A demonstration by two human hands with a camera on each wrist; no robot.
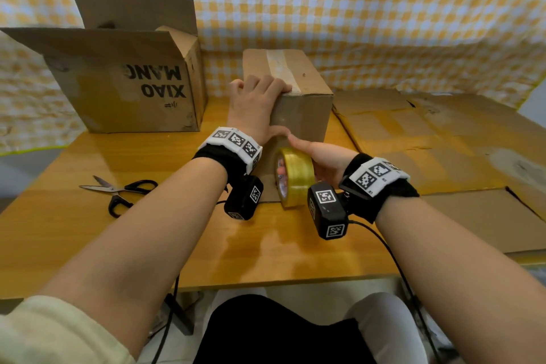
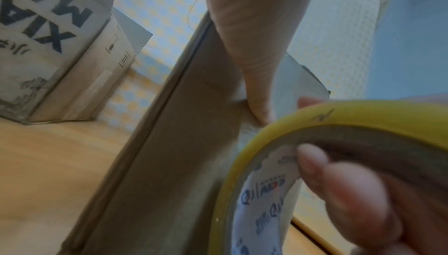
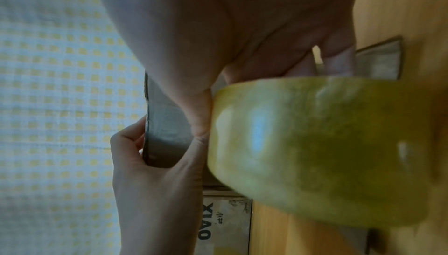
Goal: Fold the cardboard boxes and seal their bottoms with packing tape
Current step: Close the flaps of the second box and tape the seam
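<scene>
A closed cardboard box (image 1: pixel 304 115) stands mid-table, with a strip of clear tape (image 1: pixel 280 68) running along its top. My left hand (image 1: pixel 260 103) grips the box's near top edge: fingers lie over the top, and the thumb (image 2: pixel 254 67) presses down the near face (image 2: pixel 181 144). My right hand (image 1: pixel 316 156) holds a yellow roll of packing tape (image 1: pixel 295 177) against that near face, just below the left thumb. Its fingers (image 2: pixel 351 192) reach through the roll's core. In the right wrist view the roll (image 3: pixel 327 154) fills the foreground, with the left hand (image 3: pixel 155 182) behind it on the box edge (image 3: pixel 167 134).
A bigger open box printed XIAO MANG (image 1: pixel 133 83) stands at the back left. Black-handled scissors (image 1: pixel 121 189) lie open on the wooden table (image 1: pixel 266 245), left of my arms. Flattened cardboard sheets (image 1: pixel 443 142) cover the table's right side. Checked cloth hangs behind.
</scene>
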